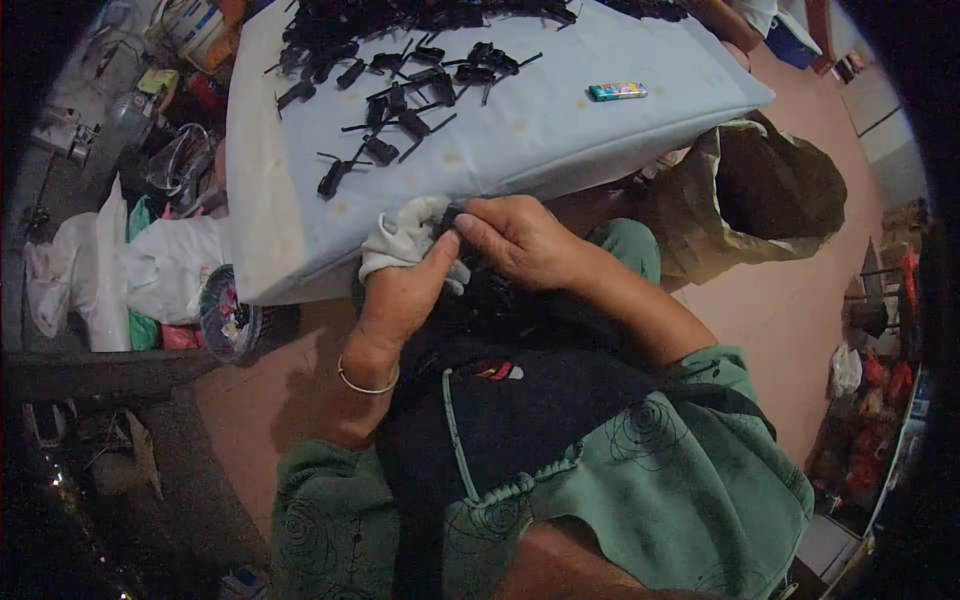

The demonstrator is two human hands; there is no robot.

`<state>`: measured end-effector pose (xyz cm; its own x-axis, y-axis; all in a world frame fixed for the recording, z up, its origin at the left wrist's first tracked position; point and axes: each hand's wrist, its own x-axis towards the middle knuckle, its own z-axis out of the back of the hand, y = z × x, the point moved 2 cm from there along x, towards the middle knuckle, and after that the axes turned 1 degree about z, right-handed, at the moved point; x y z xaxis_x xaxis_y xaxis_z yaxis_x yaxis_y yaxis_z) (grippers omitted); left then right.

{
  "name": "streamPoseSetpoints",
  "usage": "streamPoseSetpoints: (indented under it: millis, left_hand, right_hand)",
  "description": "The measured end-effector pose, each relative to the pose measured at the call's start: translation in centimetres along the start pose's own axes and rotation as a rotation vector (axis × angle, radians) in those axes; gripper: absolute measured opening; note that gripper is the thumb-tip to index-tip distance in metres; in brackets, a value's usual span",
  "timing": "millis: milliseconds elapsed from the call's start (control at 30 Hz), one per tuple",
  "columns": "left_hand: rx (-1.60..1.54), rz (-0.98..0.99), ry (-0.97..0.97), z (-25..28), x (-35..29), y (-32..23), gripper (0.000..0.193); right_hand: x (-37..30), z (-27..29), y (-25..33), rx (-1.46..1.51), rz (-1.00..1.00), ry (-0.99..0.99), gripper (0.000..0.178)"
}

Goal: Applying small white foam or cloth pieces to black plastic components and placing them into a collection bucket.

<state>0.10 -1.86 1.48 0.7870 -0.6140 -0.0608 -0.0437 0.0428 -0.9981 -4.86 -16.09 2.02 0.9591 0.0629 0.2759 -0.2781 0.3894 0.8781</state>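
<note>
My left hand (400,295) and my right hand (520,240) meet at the near edge of a pale blue cushion (540,130). Both pinch a small black piece (452,215) between thumbs and fingertips. A white cloth (400,235) is bunched under my left fingers. A thin bangle circles my left wrist. Many small black parts (400,100) lie scattered over the far half of the cushion, with a dense heap along its back edge. Dark material (500,400) rests in my lap under the hands.
A small colourful rectangular pack (617,91) lies on the cushion's right side. An open brown bag (770,200) stands to the right on the pinkish floor. White plastic bags (150,265) and a round container (228,315) sit at left, with clutter beyond.
</note>
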Motion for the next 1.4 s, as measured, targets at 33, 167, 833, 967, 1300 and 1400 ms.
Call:
streamPoseSetpoints:
  millis: [33, 167, 833, 967, 1300, 1400]
  left_hand:
    - [-0.011, -0.013, 0.021, 0.0, 0.2, -0.1, 0.026]
    - [0.065, -0.067, 0.008, -0.6, -0.2, 0.3, 0.025]
    - [0.747, -0.563, -0.232, -0.9, -0.3, 0.0, 0.027]
    - [0.416, -0.465, -0.189, 0.3, 0.9, 2.3, 0.024]
    - [0.143, -0.101, -0.129, 0.4, 0.1, -0.5, 0.020]
    - [0.289, -0.196, -0.063, 0.0, 0.0, -0.7, 0.023]
  right_hand:
    - [0.0, 0.2, 0.3, 0.008, -0.057, -0.011, 0.028]
    - [0.3, 0.2, -0.5, -0.077, -0.108, -0.154, 0.033]
    - [0.0, -2.7, -2.2, 0.140, -0.130, -0.125, 0.028]
    - [0.1, -1.5, -1.5, 0.318, -0.143, -0.025, 0.024]
    - [-0.7, 0.9, -1.6, 0.053, 0.031, -0.003, 0.015]
    - [-0.2, 0.9, -0.9, 0.044, 0.071, -0.033, 0.019]
